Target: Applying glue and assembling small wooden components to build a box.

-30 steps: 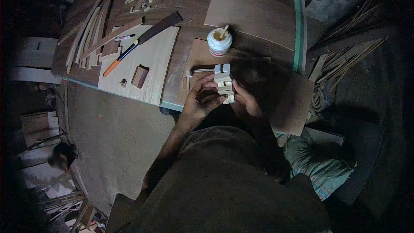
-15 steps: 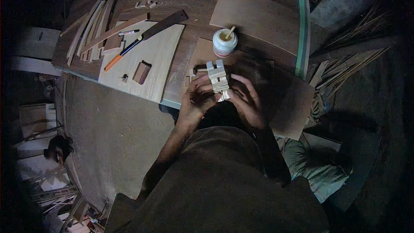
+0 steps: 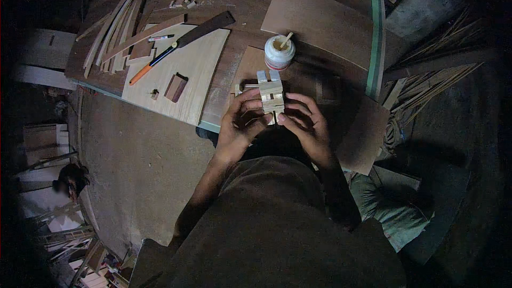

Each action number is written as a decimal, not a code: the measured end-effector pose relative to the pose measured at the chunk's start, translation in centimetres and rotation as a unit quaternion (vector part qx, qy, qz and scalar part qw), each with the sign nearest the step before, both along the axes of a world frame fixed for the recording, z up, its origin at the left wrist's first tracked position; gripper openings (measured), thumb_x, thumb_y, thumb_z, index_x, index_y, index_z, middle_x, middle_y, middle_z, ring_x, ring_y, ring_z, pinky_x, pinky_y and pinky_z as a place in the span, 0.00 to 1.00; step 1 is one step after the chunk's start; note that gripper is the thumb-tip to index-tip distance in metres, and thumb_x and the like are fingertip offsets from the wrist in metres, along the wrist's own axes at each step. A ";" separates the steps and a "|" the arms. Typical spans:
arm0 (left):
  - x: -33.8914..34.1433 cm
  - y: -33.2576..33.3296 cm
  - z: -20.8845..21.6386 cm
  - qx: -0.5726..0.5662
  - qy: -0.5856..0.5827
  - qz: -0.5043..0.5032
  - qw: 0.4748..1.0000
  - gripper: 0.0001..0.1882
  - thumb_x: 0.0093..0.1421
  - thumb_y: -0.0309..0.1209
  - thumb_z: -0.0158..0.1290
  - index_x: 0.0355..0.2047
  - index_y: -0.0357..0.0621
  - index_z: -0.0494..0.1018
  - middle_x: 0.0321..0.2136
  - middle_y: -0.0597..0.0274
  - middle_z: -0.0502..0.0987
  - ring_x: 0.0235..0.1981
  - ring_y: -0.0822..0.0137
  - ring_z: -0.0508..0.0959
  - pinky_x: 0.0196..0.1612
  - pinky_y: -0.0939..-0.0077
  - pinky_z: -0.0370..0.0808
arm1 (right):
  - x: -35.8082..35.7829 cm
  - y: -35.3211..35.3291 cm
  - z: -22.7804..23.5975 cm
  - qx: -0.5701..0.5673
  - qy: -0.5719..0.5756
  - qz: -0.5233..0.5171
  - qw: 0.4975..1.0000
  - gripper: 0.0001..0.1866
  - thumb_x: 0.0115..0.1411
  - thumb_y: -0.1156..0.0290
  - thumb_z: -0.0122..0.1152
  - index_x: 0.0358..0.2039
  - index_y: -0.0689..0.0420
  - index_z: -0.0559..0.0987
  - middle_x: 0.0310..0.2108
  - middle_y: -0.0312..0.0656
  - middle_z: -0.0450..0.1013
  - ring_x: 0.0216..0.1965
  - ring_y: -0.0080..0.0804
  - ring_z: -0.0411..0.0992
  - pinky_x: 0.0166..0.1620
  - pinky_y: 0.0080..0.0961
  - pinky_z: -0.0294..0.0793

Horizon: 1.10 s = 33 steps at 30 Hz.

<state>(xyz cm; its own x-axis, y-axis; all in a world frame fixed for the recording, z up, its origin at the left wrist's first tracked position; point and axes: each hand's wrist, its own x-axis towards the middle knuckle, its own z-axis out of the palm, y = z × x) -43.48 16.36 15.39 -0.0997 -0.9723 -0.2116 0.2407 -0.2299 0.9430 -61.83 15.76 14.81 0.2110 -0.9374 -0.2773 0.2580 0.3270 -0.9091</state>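
Between my two hands is a small pale wooden block assembly [image 3: 271,92], with two prongs at its far end and a dark slot in its middle. My left hand [image 3: 242,119] grips its left side, thumb at the near end. On the other side my right hand [image 3: 305,120] holds it too, thumb pressed near the same end. Just beyond stands an open white jar [image 3: 279,53] with a wooden stick [image 3: 287,40] leaning in it. Partly behind my left hand, small wood pieces [image 3: 244,87] lie on a brown board [image 3: 248,64].
A handsaw [image 3: 176,46] with an orange handle, a marker [image 3: 161,38] and a small brown block [image 3: 176,87] lie on a pale board [image 3: 208,69] at left. Wood strips [image 3: 114,34] are piled farther left. Another brown board [image 3: 320,21] lies at the far right. Someone [image 3: 72,179] is at the far left.
Both hands still hold the wooden assembly, now turned slightly more upright in view. My right fingers have shifted in closer along its side.
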 end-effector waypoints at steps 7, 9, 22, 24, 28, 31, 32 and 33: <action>-0.1 -0.1 0.1 -0.013 -0.007 -0.016 1.000 0.30 0.57 0.16 0.56 0.59 0.42 0.62 0.46 0.58 0.75 0.49 0.66 0.75 0.54 0.71 0.73 | 0.3 -0.1 0.5 -0.048 0.001 -0.007 0.999 0.27 0.58 0.79 0.65 0.57 0.58 0.67 0.50 0.43 0.70 0.51 0.29 0.70 0.56 0.27 0.71; -0.1 -0.1 0.3 -0.027 0.010 -0.022 0.999 0.30 0.57 0.15 0.56 0.59 0.42 0.61 0.46 0.58 0.75 0.49 0.66 0.75 0.54 0.71 0.73 | 0.4 -0.2 0.8 -0.040 0.005 -0.005 0.999 0.27 0.58 0.79 0.65 0.57 0.58 0.67 0.51 0.42 0.69 0.51 0.28 0.70 0.55 0.26 0.71; 0.7 0.0 2.3 -0.036 -0.007 -0.048 0.998 0.30 0.58 0.16 0.55 0.60 0.41 0.61 0.46 0.59 0.74 0.48 0.69 0.74 0.52 0.72 0.73 | 0.7 -0.4 2.5 -0.105 0.046 0.000 0.993 0.34 0.58 0.83 0.63 0.62 0.59 0.61 0.52 0.46 0.70 0.50 0.29 0.72 0.54 0.29 0.74; 0.8 0.1 2.5 -0.047 -0.023 -0.052 0.997 0.31 0.58 0.16 0.56 0.61 0.41 0.60 0.46 0.58 0.74 0.48 0.69 0.74 0.53 0.72 0.72 | 0.7 -0.6 2.8 -0.108 0.043 0.006 0.993 0.34 0.57 0.83 0.63 0.62 0.58 0.61 0.52 0.46 0.71 0.49 0.29 0.72 0.53 0.30 0.74; 0.6 0.2 2.7 -0.042 0.000 -0.043 0.998 0.31 0.58 0.17 0.57 0.61 0.41 0.60 0.46 0.57 0.74 0.49 0.68 0.74 0.53 0.71 0.72 | 0.8 -0.5 3.6 -0.110 0.056 0.008 0.992 0.35 0.56 0.83 0.65 0.63 0.57 0.61 0.51 0.47 0.71 0.49 0.29 0.72 0.53 0.31 0.74; 0.2 0.3 2.9 -0.091 0.017 -0.026 0.995 0.32 0.58 0.18 0.58 0.61 0.40 0.59 0.48 0.57 0.74 0.50 0.68 0.74 0.54 0.71 0.72 | 1.0 -0.1 4.4 -0.085 0.034 0.003 0.996 0.36 0.55 0.83 0.65 0.63 0.57 0.61 0.50 0.47 0.72 0.50 0.29 0.72 0.53 0.30 0.74; 0.1 0.4 2.9 -0.079 0.022 -0.025 0.996 0.32 0.58 0.18 0.58 0.61 0.40 0.60 0.48 0.57 0.75 0.50 0.68 0.74 0.54 0.70 0.72 | 1.1 0.0 4.6 -0.089 0.033 0.005 0.995 0.36 0.55 0.83 0.65 0.63 0.57 0.61 0.50 0.47 0.72 0.50 0.29 0.72 0.53 0.30 0.74; 0.1 0.4 3.0 -0.067 0.028 -0.024 0.997 0.31 0.58 0.18 0.58 0.61 0.39 0.60 0.48 0.57 0.75 0.50 0.68 0.74 0.55 0.70 0.72 | 1.1 0.0 4.8 -0.096 0.045 -0.003 0.994 0.36 0.55 0.81 0.67 0.62 0.56 0.62 0.49 0.45 0.72 0.48 0.27 0.72 0.51 0.27 0.73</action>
<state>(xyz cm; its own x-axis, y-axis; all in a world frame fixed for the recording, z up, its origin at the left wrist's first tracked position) -43.34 16.74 18.36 -0.1542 -0.9853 -0.0735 0.2854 -0.1156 0.9514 -60.77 15.80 19.65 0.1869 -0.9762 -0.1100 0.1735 0.1431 -0.9744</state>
